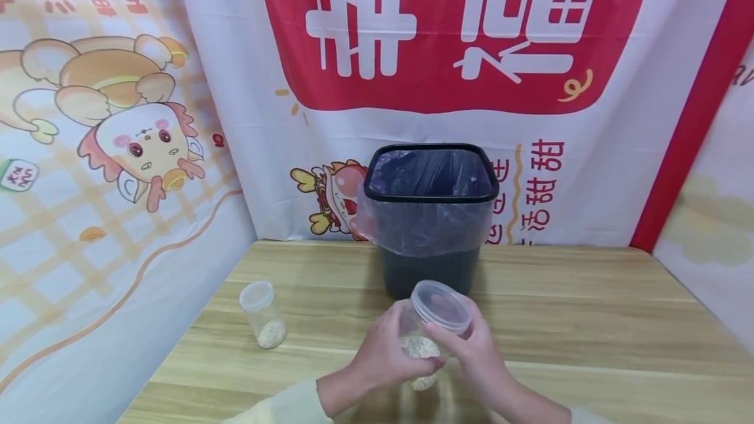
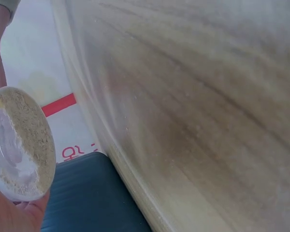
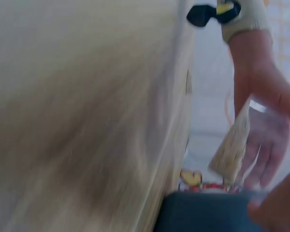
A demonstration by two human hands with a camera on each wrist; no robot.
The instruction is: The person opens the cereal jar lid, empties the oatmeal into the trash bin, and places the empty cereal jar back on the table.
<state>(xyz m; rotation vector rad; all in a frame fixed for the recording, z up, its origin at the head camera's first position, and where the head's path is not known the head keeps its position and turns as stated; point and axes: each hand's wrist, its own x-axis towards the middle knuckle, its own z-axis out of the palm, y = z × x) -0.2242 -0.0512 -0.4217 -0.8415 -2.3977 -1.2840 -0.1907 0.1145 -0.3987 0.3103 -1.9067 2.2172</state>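
The left hand (image 1: 383, 353) and right hand (image 1: 478, 353), nearest me, grip a clear jar (image 1: 419, 345) from both sides, over the table (image 1: 589, 319), before the bin (image 1: 432, 273). The jar tilts, flakes (image 2: 31, 137) banked sideways. Steady its body left-handed; keep right-hand pressure even at the lid (image 1: 443, 306).

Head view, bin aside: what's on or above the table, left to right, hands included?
Upright clear plastic lidded jar with pale contents, left hand, tilted clear plastic lidded jar, right hand.
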